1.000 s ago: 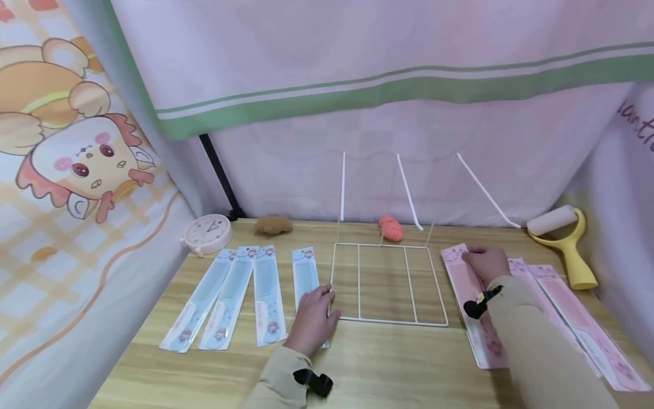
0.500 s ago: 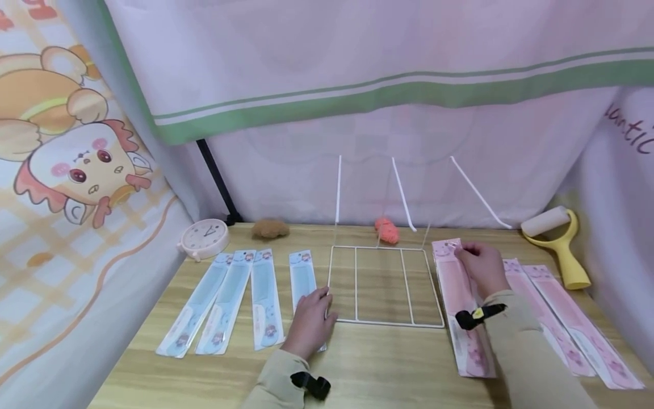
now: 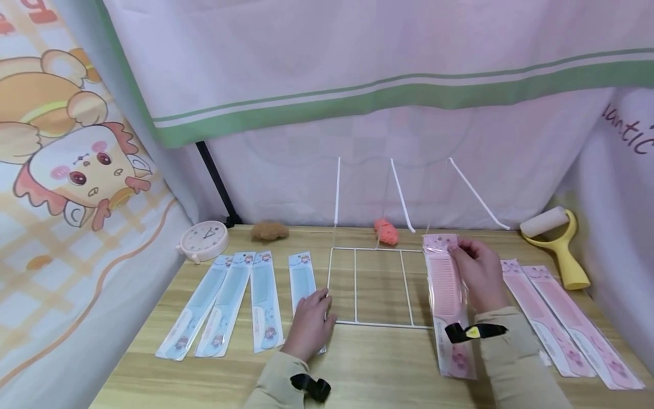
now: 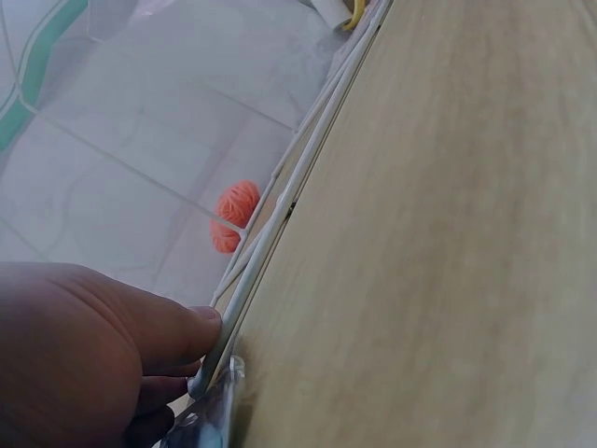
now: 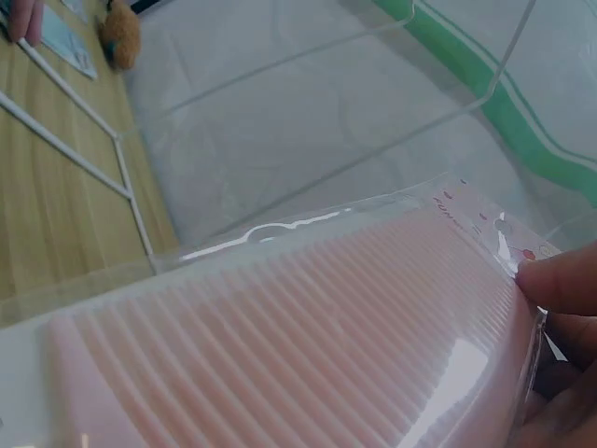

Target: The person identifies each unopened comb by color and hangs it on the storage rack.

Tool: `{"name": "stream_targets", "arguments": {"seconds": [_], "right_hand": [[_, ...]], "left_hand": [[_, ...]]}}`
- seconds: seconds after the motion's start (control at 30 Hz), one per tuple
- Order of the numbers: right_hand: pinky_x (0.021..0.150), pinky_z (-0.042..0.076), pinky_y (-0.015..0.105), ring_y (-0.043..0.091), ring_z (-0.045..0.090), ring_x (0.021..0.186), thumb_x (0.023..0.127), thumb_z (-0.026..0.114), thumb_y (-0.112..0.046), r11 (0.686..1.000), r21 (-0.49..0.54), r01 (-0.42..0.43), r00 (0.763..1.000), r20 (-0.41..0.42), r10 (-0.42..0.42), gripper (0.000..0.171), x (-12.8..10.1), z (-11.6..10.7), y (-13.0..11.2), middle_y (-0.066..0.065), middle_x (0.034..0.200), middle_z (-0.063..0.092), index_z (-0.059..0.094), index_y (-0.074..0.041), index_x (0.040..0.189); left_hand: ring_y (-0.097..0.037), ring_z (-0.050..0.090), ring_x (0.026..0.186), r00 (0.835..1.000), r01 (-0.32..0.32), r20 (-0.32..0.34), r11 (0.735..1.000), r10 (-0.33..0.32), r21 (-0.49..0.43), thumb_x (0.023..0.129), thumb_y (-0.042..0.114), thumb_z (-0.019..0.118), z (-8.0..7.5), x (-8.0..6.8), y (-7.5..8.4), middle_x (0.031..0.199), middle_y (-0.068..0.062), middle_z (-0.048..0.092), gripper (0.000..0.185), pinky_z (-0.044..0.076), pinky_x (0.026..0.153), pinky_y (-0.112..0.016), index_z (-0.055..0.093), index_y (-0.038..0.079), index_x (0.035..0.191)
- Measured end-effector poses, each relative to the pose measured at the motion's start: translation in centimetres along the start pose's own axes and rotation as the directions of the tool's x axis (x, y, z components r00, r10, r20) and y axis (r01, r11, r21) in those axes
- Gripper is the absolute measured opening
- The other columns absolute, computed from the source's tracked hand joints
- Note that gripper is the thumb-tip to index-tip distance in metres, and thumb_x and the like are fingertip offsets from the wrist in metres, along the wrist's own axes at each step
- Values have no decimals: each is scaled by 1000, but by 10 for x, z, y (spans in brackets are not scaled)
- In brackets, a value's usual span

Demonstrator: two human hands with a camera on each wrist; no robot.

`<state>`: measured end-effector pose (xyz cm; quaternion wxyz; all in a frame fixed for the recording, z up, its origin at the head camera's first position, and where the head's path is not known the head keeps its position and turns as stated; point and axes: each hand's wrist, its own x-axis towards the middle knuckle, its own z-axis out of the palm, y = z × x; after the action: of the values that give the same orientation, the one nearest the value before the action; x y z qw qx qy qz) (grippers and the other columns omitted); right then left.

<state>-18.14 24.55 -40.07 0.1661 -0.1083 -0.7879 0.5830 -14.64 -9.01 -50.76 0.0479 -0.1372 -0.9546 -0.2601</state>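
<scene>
My right hand grips the top of a pink packaged comb and holds it lifted over the right edge of a white wire rack. In the right wrist view the comb fills the frame with my fingertips pinching its edge. My left hand rests on the rack's near left corner, its fingers touching the wire. Several blue packaged combs lie left of that hand. Two more pink combs lie on the right.
A wooden table carries a pink clock, a brown fluffy ball, an orange yarn ball and a yellow lint roller. Fabric curtains close in the back and sides. Three white rods rise from the rack.
My right hand has lifted the pink comb off the table and carried it left, over the rack's right edge. The left hand stayed at the rack's corner.
</scene>
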Motion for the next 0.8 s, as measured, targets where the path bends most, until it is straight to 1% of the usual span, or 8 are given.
{"name": "stream_targets", "arguments": {"seconds": [0.13, 0.27, 0.37, 0.5, 0.63, 0.8], "right_hand": [[65, 50, 16, 9, 55, 83, 99, 65, -24, 997, 80, -23, 1000, -9, 24, 28, -9, 3, -13, -2, 95, 59, 63, -1, 115], [63, 50, 17, 10, 56, 80, 98, 67, -23, 994, 103, 18, 1000, -20, -17, 24, -18, 7, -24, -3, 91, 61, 65, -3, 111], [65, 52, 17, 11, 57, 83, 98, 67, -23, 992, 116, 55, 998, -13, -54, 24, -25, 9, -31, -2, 94, 63, 66, -4, 111], [68, 54, 17, 14, 59, 88, 98, 67, -21, 984, 154, 92, 996, -10, -92, 22, -33, 13, -39, 2, 100, 66, 67, -4, 112], [68, 55, 17, 15, 60, 88, 96, 68, -15, 964, 217, 153, 988, -24, -152, 19, -38, 16, -46, 4, 99, 67, 69, -1, 110], [65, 54, 18, 15, 61, 82, 94, 69, -5, 925, 308, 223, 974, -34, -223, 15, -47, 21, -56, 5, 94, 68, 68, 6, 105]], "left_hand": [[-36, 43, 139, 1000, 10, 14, 1000, -10, -9, 96, 21, 67, -1, -1, 1, 149, -15, 48, 44, 25, 119, -57, 61, -2, 133], [-36, 43, 139, 1000, 6, 19, 1000, -5, -11, 96, 20, 67, -1, 0, 2, 149, -16, 48, 44, 25, 119, -57, 60, -2, 133], [-37, 43, 138, 1000, -3, 13, 1000, 3, -14, 96, 19, 68, -2, 0, 3, 148, -17, 48, 43, 25, 118, -58, 61, -3, 132], [-37, 43, 138, 1000, 2, 14, 1000, -1, -15, 96, 18, 67, -3, -1, 4, 148, -17, 48, 43, 26, 118, -58, 61, -3, 132], [-37, 43, 138, 1000, 7, 16, 1000, -7, -16, 96, 18, 67, -4, 0, 5, 148, -17, 48, 42, 26, 118, -57, 61, -3, 132], [-36, 43, 138, 1000, 12, 15, 1000, -12, -16, 95, 18, 68, -4, 0, 4, 148, -16, 49, 43, 26, 118, -58, 61, -3, 132]]}}
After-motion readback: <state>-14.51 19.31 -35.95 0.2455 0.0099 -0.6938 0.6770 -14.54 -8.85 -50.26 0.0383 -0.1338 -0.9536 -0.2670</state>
